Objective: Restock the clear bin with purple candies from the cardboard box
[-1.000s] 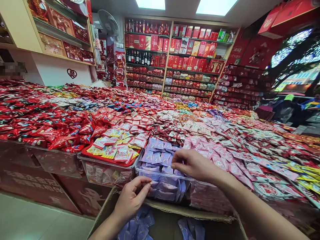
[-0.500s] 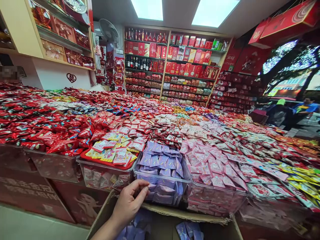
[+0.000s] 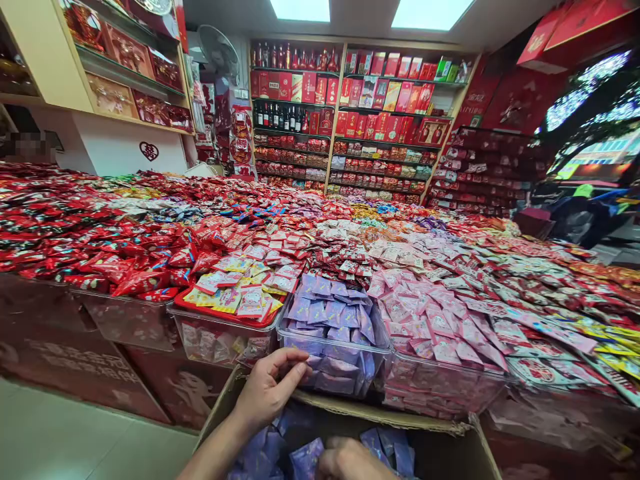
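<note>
My left hand (image 3: 267,390) grips the far edge of an open cardboard box (image 3: 440,433), fingers curled over the flap just in front of a clear bin (image 3: 333,357) of purple sachets (image 3: 333,310). At the bottom edge of the view my right hand (image 3: 350,460) is down inside the box among loose purple sachets (image 3: 385,447); its fingers are hidden. Next to the purple bin stand a red-rimmed bin of yellow and pink packets (image 3: 235,300) on the left and a bin of pink sachets (image 3: 435,327) on the right.
A wide display of packed sweets (image 3: 125,247), mostly red, fills the counter. Wall shelves (image 3: 350,113) with red boxes and bottles stand behind. A fan (image 3: 217,50) hangs at the upper left. Bare floor (image 3: 60,433) lies at the lower left. The shop entrance (image 3: 585,213) is at the right.
My right hand left the purple sachets in the bin, went out of view, and is now down in the box. My left hand stays on the box edge.
</note>
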{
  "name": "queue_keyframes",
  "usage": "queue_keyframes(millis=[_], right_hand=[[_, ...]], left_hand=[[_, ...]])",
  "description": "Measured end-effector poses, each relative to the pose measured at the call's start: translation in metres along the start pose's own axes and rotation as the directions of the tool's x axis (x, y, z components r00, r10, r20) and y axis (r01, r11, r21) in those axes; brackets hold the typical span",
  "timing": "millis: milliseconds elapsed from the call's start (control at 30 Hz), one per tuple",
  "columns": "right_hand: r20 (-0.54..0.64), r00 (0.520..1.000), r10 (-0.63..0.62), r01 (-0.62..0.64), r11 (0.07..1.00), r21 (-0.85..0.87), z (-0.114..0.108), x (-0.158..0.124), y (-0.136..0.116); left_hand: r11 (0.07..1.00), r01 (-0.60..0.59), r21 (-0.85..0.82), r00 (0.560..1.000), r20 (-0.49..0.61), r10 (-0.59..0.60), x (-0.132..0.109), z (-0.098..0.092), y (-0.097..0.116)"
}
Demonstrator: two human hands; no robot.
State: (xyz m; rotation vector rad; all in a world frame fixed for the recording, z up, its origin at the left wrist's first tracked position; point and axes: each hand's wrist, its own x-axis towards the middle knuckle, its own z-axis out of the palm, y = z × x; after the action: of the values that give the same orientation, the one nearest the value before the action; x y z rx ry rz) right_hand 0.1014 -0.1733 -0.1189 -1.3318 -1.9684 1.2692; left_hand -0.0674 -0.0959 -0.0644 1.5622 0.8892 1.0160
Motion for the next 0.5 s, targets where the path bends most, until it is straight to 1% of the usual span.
queue_keyframes(millis=[33,67,100,167,200,233,267,333,400,433,467,500], right_hand=[[-0.01,0.999,-0.04,0.039,0.998,-0.039,-0.008,-0.005,-0.006],[-0.051,0.995,-0.08,0.078,0.996,-0.051,-0.017,-0.01,-0.013],[-0.111,0.988,-0.109,0.106,0.994,-0.027,-0.025,-0.016,-0.022],[-0.261,0.959,-0.111,0.133,0.989,0.066,-0.037,-0.027,-0.037],[-0.322,0.942,-0.099,0.141,0.984,0.11,-0.039,-0.031,-0.042],[-0.372,0.924,-0.085,0.15,0.977,0.149,-0.04,-0.033,-0.045],[-0.409,0.91,-0.073,0.162,0.969,0.189,-0.039,-0.034,-0.046],[-0.463,0.886,-0.031,0.195,0.931,0.31,-0.034,-0.033,-0.041],[-0.493,0.868,0.055,0.218,0.85,0.48,-0.027,-0.028,-0.034],[-0.499,0.861,0.101,0.225,0.804,0.551,-0.024,-0.026,-0.031],[-0.5,0.855,0.139,0.225,0.77,0.598,-0.021,-0.023,-0.029],[-0.504,0.848,0.162,0.221,0.757,0.615,-0.02,-0.021,-0.028]], left_hand=[[0.999,0.0,-0.032,0.998,0.063,0.002,-0.002,0.0,0.002],[0.997,-0.001,-0.073,0.991,0.135,0.011,-0.004,0.002,0.005],[0.993,0.006,-0.121,0.976,0.215,0.02,-0.007,0.004,0.007],[0.973,0.069,-0.22,0.928,0.371,0.018,-0.013,0.013,0.013],[0.962,0.115,-0.249,0.904,0.427,0.002,-0.016,0.018,0.014],[0.954,0.153,-0.258,0.891,0.453,-0.02,-0.019,0.023,0.016],[0.95,0.18,-0.256,0.891,0.451,-0.047,-0.021,0.027,0.016],[0.949,0.197,-0.248,0.909,0.409,-0.081,-0.023,0.034,0.015],[0.949,0.187,-0.255,0.919,0.387,-0.077,-0.023,0.036,0.012],[0.948,0.186,-0.258,0.916,0.394,-0.073,-0.023,0.036,0.011],[0.95,0.183,-0.254,0.912,0.403,-0.068,-0.023,0.036,0.01],[0.955,0.175,-0.238,0.911,0.408,-0.065,-0.022,0.035,0.009]])
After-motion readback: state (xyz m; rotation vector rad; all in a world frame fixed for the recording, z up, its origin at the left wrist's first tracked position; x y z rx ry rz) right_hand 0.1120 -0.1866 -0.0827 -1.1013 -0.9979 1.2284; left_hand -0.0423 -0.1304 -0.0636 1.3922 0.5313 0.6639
